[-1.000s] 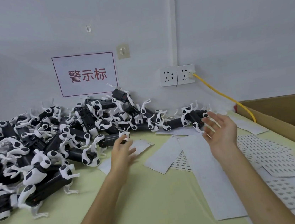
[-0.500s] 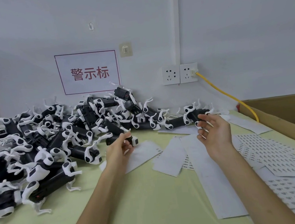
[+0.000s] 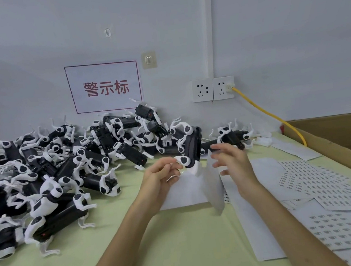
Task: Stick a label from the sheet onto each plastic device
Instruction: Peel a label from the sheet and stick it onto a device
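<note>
Near the middle of the frame, the left hand (image 3: 161,177) is curling its fingers round a black plastic device with glossy white curved arms (image 3: 191,150), holding it just above the pale green matte tabletop (image 3: 162,251). Just right of it, the right hand (image 3: 232,161) is reaching in with fingers stretched and blurred. A thin white paper sheet (image 3: 213,190) is standing on edge between the two hands, and I cannot tell whether the right fingers are pinching it.

By my reading, the step in hand is bringing a label to this one device. The next move is calling for one small sticker peeled off and pressed flat onto the smooth black body, clear of the springy-looking arms.

Across the left of the frame a tangled heap of like devices (image 3: 48,170) is waiting. At lower right, flat sheets printed with rows of tiny grey labels (image 3: 322,183) are lying overlapped beside a brown cardboard box (image 3: 346,129).
</note>
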The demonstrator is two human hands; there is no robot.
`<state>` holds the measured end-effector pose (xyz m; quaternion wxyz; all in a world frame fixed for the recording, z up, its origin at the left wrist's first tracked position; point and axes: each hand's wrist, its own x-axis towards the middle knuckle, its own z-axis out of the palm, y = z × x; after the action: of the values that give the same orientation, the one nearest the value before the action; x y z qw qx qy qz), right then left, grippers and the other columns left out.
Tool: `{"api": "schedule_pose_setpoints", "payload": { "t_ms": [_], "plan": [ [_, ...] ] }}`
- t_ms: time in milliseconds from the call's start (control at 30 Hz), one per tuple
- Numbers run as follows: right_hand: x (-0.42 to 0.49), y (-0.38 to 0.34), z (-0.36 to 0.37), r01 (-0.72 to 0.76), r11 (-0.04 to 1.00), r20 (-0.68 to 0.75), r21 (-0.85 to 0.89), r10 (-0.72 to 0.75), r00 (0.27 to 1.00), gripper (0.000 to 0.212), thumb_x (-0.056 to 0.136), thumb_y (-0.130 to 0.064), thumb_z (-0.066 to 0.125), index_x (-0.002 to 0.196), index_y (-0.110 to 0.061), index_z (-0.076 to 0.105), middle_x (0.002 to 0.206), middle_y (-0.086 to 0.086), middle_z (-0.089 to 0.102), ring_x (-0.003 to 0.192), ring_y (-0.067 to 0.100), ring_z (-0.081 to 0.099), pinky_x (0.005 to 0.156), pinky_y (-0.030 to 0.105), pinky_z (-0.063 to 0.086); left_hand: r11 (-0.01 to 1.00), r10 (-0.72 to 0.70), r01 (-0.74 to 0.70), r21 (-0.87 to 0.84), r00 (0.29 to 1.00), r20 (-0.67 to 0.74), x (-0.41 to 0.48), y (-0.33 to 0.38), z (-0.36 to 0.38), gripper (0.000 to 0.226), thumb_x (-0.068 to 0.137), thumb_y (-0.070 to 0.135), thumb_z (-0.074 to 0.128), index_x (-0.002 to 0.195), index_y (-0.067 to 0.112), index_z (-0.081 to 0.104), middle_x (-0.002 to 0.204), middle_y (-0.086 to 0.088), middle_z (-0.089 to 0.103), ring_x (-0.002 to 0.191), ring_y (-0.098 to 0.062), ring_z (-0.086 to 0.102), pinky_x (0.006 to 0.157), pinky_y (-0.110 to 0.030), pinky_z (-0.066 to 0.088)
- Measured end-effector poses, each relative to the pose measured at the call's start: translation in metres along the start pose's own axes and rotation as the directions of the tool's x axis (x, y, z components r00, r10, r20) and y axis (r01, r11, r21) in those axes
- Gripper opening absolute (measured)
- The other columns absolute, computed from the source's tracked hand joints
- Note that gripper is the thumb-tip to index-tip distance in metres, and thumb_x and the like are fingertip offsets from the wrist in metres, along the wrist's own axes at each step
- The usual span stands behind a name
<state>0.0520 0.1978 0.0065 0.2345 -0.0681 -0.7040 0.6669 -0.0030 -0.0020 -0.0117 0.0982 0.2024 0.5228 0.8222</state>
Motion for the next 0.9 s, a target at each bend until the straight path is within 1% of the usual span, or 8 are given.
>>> {"api": "schedule_pose_setpoints", "payload": {
  "t_ms": [133, 233, 333, 467, 600, 733, 833, 900],
  "plan": [
    [-0.002, 0.017, 0.010, 0.315, 0.891, 0.140, -0.329, -0.283, 0.949, 0.078, 0.086, 0.004, 0.061, 0.145, -0.041, 0.039, 0.130, -0.017, 0.046, 0.104, 0.006, 0.060, 0.077, 0.021, 0.051, 0.996, -0.019, 0.020, -0.089, 1.000, 0.007, 0.000, 0.000, 0.003, 0.028, 0.105, -0.005, 0.036, 0.098, 0.003, 0.062, 0.075, -0.007, 0.070, 0.063, -0.014, 0.062, 0.065, -0.022, 0.054],
    [-0.002, 0.021, 0.014, 0.418, 0.832, 0.165, -0.366, -0.384, 0.908, 0.094, 0.085, 0.006, 0.062, 0.142, -0.054, 0.019, 0.136, -0.027, 0.032, 0.113, 0.001, 0.053, 0.073, 0.014, 0.047, 0.997, -0.036, 0.036, -0.067, 0.999, 0.003, 0.000, -0.002, 0.002, 0.028, 0.105, -0.003, 0.036, 0.097, 0.005, 0.061, 0.072, -0.005, 0.067, 0.060, -0.013, 0.059, 0.062, -0.021, 0.052],
    [0.000, 0.019, 0.011, 0.484, 0.757, 0.129, -0.439, -0.480, 0.868, 0.095, 0.080, 0.013, 0.059, 0.149, -0.045, 0.030, 0.144, -0.019, 0.030, 0.123, -0.002, 0.043, 0.081, 0.010, 0.045, 0.999, -0.034, 0.035, -0.023, 0.999, 0.017, 0.001, -0.002, -0.001, 0.029, 0.105, -0.002, 0.037, 0.093, 0.008, 0.061, 0.068, -0.003, 0.062, 0.058, -0.012, 0.056, 0.057, -0.022, 0.049],
    [0.000, 0.016, 0.004, 0.574, 0.601, 0.210, -0.556, -0.566, 0.797, 0.085, 0.073, 0.014, 0.067, 0.144, -0.030, 0.052, 0.156, -0.001, 0.031, 0.136, 0.012, 0.036, 0.107, 0.030, 0.038, 0.996, -0.085, 0.084, 0.013, 0.991, 0.104, 0.001, -0.005, -0.001, 0.027, 0.104, 0.003, 0.040, 0.089, 0.011, 0.061, 0.063, -0.005, 0.056, 0.052, -0.015, 0.053, 0.052, -0.025, 0.049],
    [0.000, 0.016, 0.002, 0.597, 0.486, 0.262, -0.638, -0.592, 0.762, 0.065, 0.068, 0.003, 0.077, 0.125, -0.024, 0.066, 0.140, -0.003, 0.053, 0.128, 0.022, 0.048, 0.104, 0.040, 0.042, 0.996, -0.074, 0.070, 0.048, 0.994, 0.086, 0.003, -0.005, -0.003, 0.023, 0.106, 0.014, 0.044, 0.102, 0.013, 0.066, 0.074, -0.009, 0.063, 0.067, -0.022, 0.062, 0.062, -0.029, 0.056],
    [0.002, 0.017, -0.001, 0.475, 0.569, 0.077, -0.671, -0.584, 0.808, 0.051, 0.069, -0.016, 0.086, 0.117, -0.022, 0.070, 0.115, -0.002, 0.064, 0.105, 0.023, 0.059, 0.085, 0.042, 0.051, 0.922, -0.037, 0.011, 0.387, 0.998, 0.060, 0.007, -0.013, -0.006, 0.026, 0.104, 0.025, 0.055, 0.130, 0.024, 0.055, 0.099, -0.008, 0.076, 0.087, -0.019, 0.074, 0.076, -0.025, 0.056],
    [0.007, 0.016, -0.009, 0.338, 0.766, -0.118, -0.547, -0.470, 0.875, 0.044, 0.073, -0.023, 0.085, 0.114, -0.023, 0.069, 0.107, -0.002, 0.063, 0.096, 0.016, 0.058, 0.077, 0.028, 0.045, 0.645, -0.008, -0.087, 0.759, 0.993, 0.120, 0.004, -0.025, -0.003, 0.045, 0.097, 0.031, 0.069, 0.135, 0.034, 0.046, 0.105, 0.007, 0.068, 0.079, -0.003, 0.064, 0.069, -0.016, 0.047],
    [0.009, 0.014, -0.012, 0.246, 0.879, -0.226, -0.408, -0.358, 0.906, 0.035, 0.077, -0.027, 0.083, 0.108, -0.024, 0.067, 0.100, -0.004, 0.064, 0.090, 0.014, 0.059, 0.070, 0.023, 0.042, 0.423, -0.080, -0.166, 0.891, 0.972, 0.219, 0.001, -0.029, -0.003, 0.040, 0.092, 0.036, 0.073, 0.125, 0.044, 0.052, 0.093, 0.012, 0.067, 0.071, 0.003, 0.057, 0.066, -0.015, 0.041]
  ]
}}
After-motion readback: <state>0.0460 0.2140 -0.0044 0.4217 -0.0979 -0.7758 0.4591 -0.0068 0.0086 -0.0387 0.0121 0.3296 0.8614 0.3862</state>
